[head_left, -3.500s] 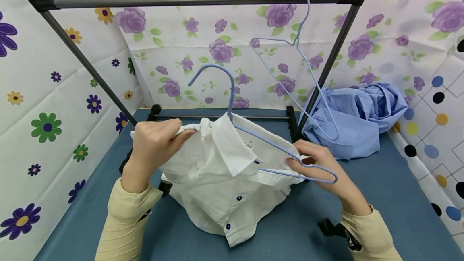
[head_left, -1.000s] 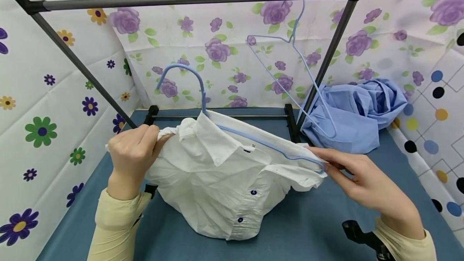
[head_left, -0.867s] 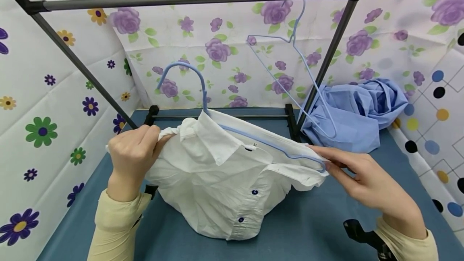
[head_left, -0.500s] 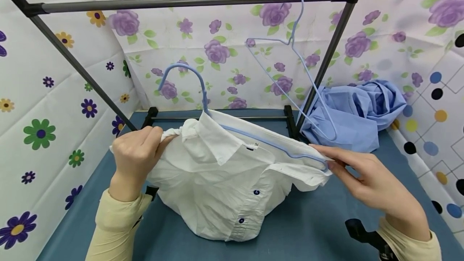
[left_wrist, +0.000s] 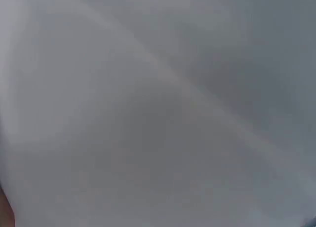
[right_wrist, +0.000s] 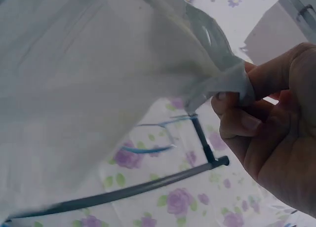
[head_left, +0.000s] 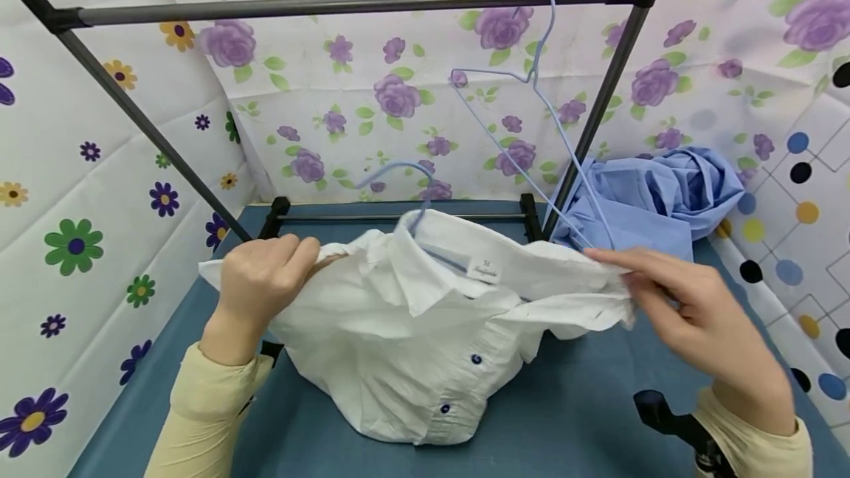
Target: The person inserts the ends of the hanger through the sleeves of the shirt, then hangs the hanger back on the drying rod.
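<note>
A white button shirt (head_left: 372, 345) with dark blue buttons is held up between both hands. My left hand (head_left: 265, 286) grips its left shoulder, perhaps with the hanger arm inside; the cloth hides that. At the other shoulder, my right hand (head_left: 697, 316) pinches the edge of the cloth between thumb and fingers, as the right wrist view shows too. From the collar rises the hook of a blue hanger (head_left: 398, 166), blurred and leaning; a short piece of its arm shows below the collar beside the label, and the rest is covered. Blurred pale cloth fills the left wrist view.
A black clothes rack (head_left: 332, 4) stands behind the shirt. A second blue hanger (head_left: 569, 140) hangs at the right of its bar. Behind the right post lies a crumpled light blue garment (head_left: 664, 194) on the blue table surface (head_left: 571, 419).
My right hand moved outward, stretching the shirt's right shoulder over the hanger's end, which was visible before. Just now the hook dropped and swung right, and the collar label came into view.
</note>
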The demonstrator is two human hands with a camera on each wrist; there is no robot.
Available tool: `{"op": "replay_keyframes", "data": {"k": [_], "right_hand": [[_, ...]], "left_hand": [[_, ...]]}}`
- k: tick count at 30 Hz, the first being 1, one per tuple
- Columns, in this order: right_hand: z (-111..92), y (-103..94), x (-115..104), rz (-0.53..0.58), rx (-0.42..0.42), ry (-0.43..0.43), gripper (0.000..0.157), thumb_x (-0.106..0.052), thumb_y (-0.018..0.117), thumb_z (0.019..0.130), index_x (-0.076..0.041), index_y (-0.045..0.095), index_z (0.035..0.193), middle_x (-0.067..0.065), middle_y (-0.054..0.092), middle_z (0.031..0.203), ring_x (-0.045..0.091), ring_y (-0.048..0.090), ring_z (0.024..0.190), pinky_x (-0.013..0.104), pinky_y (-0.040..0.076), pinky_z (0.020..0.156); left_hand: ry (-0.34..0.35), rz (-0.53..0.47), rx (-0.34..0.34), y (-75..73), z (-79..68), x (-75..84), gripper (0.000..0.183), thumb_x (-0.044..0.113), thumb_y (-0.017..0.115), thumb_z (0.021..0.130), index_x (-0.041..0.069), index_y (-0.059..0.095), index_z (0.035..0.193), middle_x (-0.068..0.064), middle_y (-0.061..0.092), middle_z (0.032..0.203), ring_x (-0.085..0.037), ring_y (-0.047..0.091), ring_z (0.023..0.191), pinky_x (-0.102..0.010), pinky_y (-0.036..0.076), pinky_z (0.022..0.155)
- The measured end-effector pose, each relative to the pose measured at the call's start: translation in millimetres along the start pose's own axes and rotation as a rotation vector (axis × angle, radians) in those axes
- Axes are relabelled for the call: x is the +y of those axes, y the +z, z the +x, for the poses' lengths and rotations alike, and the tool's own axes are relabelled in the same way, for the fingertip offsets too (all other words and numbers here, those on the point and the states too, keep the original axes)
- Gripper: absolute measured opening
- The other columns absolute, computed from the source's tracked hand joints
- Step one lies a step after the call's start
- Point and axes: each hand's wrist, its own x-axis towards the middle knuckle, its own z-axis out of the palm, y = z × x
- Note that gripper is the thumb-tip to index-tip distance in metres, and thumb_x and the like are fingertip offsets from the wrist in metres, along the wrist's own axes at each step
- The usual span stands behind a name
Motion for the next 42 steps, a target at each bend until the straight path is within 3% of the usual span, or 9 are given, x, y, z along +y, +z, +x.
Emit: {"op": "replay_keyframes", "data": {"k": [3,10,14,17,20,24,30,37,42], "right_hand": [[0,-4.6,1,0.006,0.009,-0.006,0.037,0.018,0.043,0.087,0.01,0.056,0.12,-0.008,0.041,0.069,-0.009,0.022,0.046,0.01,0.026,0.042],[6,-1.2,3,0.083,-0.014,0.017,0.042,0.023,0.049,0.082,0.01,0.055,0.121,-0.007,0.043,0.069,-0.005,0.03,0.05,0.015,0.029,0.044],[4,3.8,12,0.175,-0.063,0.02,0.04,0.019,0.049,0.085,0.01,0.053,0.124,0.005,0.061,0.09,0.004,0.048,0.066,0.018,0.038,0.053],[2,7.9,16,0.205,-0.123,0.043,0.039,0.017,0.042,0.09,0.008,0.052,0.126,0.013,0.061,0.11,0.013,0.055,0.085,0.02,0.044,0.067],[-2,9.7,20,0.183,-0.156,0.091,0.042,0.017,0.039,0.091,0.003,0.051,0.129,0.013,0.057,0.122,0.018,0.053,0.103,0.02,0.043,0.081],[-13,11.4,33,0.103,-0.194,0.13,0.054,0.015,0.057,0.084,-0.003,0.048,0.134,0.009,0.05,0.132,0.021,0.045,0.12,0.018,0.036,0.092],[-23,31.3,46,-0.005,-0.333,0.274,0.07,-0.019,0.071,0.084,-0.024,0.035,0.143,-0.007,0.038,0.141,0.014,0.035,0.129,0.018,0.032,0.096],[-24,70.6,62,-0.029,-0.109,0.141,0.04,-0.005,0.068,0.084,-0.02,0.061,0.121,-0.008,0.06,0.116,0.01,0.055,0.102,0.022,0.042,0.08],[-26,86.7,69,0.041,-0.004,-0.028,0.019,-0.003,0.059,0.09,-0.012,0.066,0.105,-0.003,0.063,0.096,0.009,0.056,0.081,0.018,0.044,0.066]], "left_hand": [[0.055,-0.002,-0.038,0.0,-2.3,-0.3,0.048,0.035,0.049,0.096,0.007,0.036,0.059,0.001,0.019,0.049,-0.011,0.013,0.034,-0.024,0.009,0.035],[0.004,0.003,-0.034,1.3,-9.0,-2.7,0.049,0.038,0.051,0.095,0.008,0.034,0.059,0.001,0.019,0.048,-0.012,0.014,0.032,-0.025,0.009,0.035],[-0.011,-0.003,-0.051,1.9,-10.9,-3.5,0.05,0.037,0.051,0.094,0.009,0.034,0.058,0.001,0.019,0.047,-0.011,0.014,0.032,-0.025,0.01,0.035],[-0.029,-0.008,-0.064,2.1,-12.2,-4.4,0.05,0.037,0.052,0.094,0.01,0.034,0.057,0.001,0.019,0.047,-0.011,0.014,0.032,-0.024,0.01,0.035],[-0.052,-0.01,-0.069,2.1,-14.8,-5.9,0.049,0.038,0.052,0.094,0.009,0.034,0.058,0.001,0.021,0.046,-0.012,0.014,0.032,-0.024,0.01,0.035],[-0.081,-0.012,-0.066,0.3,-17.3,-7.5,0.049,0.038,0.052,0.094,0.009,0.034,0.058,0.001,0.021,0.046,-0.012,0.014,0.032,-0.025,0.01,0.034],[-0.093,-0.031,-0.053,-1.4,-17.0,-8.4,0.05,0.038,0.052,0.094,0.01,0.034,0.057,0.002,0.021,0.047,-0.011,0.014,0.032,-0.025,0.01,0.035],[-0.097,-0.067,-0.043,-1.5,-14.0,-6.2,0.05,0.039,0.051,0.095,0.011,0.032,0.057,0.002,0.02,0.047,-0.011,0.013,0.033,-0.024,0.009,0.036],[-0.082,-0.099,-0.022,-0.8,-9.7,-1.9,0.05,0.039,0.05,0.095,0.011,0.03,0.058,0.003,0.017,0.047,-0.009,0.009,0.034,-0.024,0.007,0.037]]}}
